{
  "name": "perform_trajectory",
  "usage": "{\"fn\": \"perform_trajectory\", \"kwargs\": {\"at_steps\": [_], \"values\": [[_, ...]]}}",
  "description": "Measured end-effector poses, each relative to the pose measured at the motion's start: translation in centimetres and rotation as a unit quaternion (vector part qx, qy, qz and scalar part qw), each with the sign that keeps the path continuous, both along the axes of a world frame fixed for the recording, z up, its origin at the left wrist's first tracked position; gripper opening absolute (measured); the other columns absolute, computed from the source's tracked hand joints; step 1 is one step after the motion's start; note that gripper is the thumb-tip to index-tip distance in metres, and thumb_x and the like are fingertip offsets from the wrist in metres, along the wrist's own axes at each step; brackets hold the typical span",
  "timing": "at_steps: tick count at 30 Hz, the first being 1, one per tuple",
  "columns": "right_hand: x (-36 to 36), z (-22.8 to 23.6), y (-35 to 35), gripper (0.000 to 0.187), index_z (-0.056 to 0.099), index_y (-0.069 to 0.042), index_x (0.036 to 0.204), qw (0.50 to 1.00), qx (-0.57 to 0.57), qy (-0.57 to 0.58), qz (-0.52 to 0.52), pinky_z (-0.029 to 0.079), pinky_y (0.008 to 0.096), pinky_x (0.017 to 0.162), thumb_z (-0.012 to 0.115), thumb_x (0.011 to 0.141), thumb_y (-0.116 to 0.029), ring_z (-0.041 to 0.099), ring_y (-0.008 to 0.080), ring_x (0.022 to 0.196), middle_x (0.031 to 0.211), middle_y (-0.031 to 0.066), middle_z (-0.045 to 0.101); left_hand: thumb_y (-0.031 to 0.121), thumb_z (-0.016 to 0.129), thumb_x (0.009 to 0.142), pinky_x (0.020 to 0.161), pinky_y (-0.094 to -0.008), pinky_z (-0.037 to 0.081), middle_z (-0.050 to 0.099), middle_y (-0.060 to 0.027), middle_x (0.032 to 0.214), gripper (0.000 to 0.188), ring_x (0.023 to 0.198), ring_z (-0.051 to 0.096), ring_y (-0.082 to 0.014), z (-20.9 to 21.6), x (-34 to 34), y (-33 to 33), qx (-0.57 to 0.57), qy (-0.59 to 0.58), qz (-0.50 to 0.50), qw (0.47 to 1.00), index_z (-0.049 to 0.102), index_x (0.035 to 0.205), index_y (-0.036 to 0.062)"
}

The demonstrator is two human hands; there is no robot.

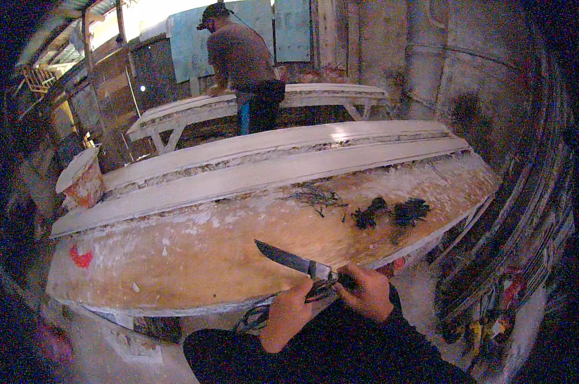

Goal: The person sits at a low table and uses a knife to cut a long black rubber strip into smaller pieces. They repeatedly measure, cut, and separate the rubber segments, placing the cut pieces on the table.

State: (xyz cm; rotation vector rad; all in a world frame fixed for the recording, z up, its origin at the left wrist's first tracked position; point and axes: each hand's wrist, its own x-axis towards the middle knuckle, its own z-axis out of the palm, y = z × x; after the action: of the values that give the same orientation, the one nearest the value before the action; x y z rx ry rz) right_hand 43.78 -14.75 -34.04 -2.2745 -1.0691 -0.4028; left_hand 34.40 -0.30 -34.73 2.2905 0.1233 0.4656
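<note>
- One knife [283, 256] is at the near edge of the counter [174, 269], its blade angled up and to the left, the tip over the board and apart from everything lying there.
- Right fingers [360, 281]: closed around the dark handle.
- Left fingers [299, 296]: bent, just beside the bright collar of the knife; I cannot tell how tightly they are curled or whether they grip anything.
- A dark looped strand [254, 318] shows beside the left wrist, just off the near edge.
- Left of the blade, open board runs as far as one red mark [80, 257] near the counter's left end.
- Beyond the tip, room ends at the nearer of two long white strips [257, 179], which lie lengthwise along the far side.
- One white block [81, 174] stands at their left end.
- Right of the blade, farther in, sit two dark clumps [368, 214], with one scatter of thin strands [318, 197] beside them.
- Past the far edge, one co-worker [248, 61] leans over a second counter [174, 121].
- Long thin lengths [526, 185], too many to count, crowd the right side.
</note>
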Motion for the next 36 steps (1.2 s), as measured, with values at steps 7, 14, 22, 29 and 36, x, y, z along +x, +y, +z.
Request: {"fn": "perform_trajectory", "kwargs": {"at_steps": [7, 14, 22, 29, 36], "values": [[-0.1, 0.2, 0.8, 0.028, 0.055, -0.010, 0.089, 1.000, 0.017, 0.017, 0.018, 0.045, 0.0375, 0.054, 0.064, 0.067, -0.024, 0.058, 0.0300, 0.062, 0.069, 0.0136, 0.058, 0.028, 0.059, 0.073, 0.059, -0.0436, 0.046, 0.059, -0.0181, 0.078, 0.035, 0.069, 0.057, -0.0379, -2.3, 0.4, 0.4, 0.022, 0.004, 0.035, 0.999, 0.052, 0.099, 0.0052], [1.4, 0.9, -1.4, 0.027, 0.055, -0.003, 0.089, 0.988, 0.093, 0.089, -0.086, 0.046, 0.0355, 0.059, 0.061, 0.074, -0.025, 0.059, 0.0289, 0.065, 0.073, 0.0154, 0.060, 0.024, 0.056, 0.077, 0.061, -0.0376, 0.045, 0.059, -0.0168, 0.075, 0.031, 0.068, 0.058, -0.0290, -0.4, -2.7, 5.7, -0.055, -0.067, 0.145, 0.986, 0.053, 0.100, 0.0035], [3.1, 0.3, -5.7, 0.026, 0.055, -0.001, 0.087, 0.977, 0.104, 0.101, -0.156, 0.043, 0.0324, 0.061, 0.062, 0.074, -0.023, 0.056, 0.0232, 0.065, 0.071, 0.0125, 0.059, 0.022, 0.059, 0.078, 0.050, -0.0234, 0.034, 0.047, 0.0035, 0.062, 0.017, 0.053, 0.041, -0.0085, 1.7, -6.1, 8.4, -0.347, -0.115, 0.252, 0.896, 0.055, 0.082, 0.0062], [-0.9, 1.5, -3.1, 0.022, 0.057, -0.002, 0.081, 0.978, 0.105, 0.173, -0.054, 0.041, 0.0283, 0.060, 0.065, 0.071, -0.020, 0.052, 0.0148, 0.065, 0.068, 0.0076, 0.057, 0.020, 0.067, 0.071, 0.056, -0.0230, 0.041, 0.057, 0.0005, 0.067, 0.019, 0.061, 0.051, -0.0080, 0.6, -5.3, 7.9, -0.351, 0.011, 0.084, 0.933, 0.058, 0.080, 0.0055], [-1.3, 1.2, -4.3, 0.024, 0.056, -0.002, 0.088, 0.948, 0.162, 0.273, -0.020, 0.041, 0.0279, 0.069, 0.064, 0.071, -0.017, 0.051, 0.0141, 0.074, 0.078, 0.0052, 0.057, 0.029, 0.073, 0.065, 0.063, -0.0253, 0.044, 0.060, -0.0001, 0.074, 0.034, 0.070, 0.055, -0.0091, 0.1, -4.0, 4.3, -0.333, 0.103, -0.044, 0.936, 0.060, 0.088, 0.0071]]}}
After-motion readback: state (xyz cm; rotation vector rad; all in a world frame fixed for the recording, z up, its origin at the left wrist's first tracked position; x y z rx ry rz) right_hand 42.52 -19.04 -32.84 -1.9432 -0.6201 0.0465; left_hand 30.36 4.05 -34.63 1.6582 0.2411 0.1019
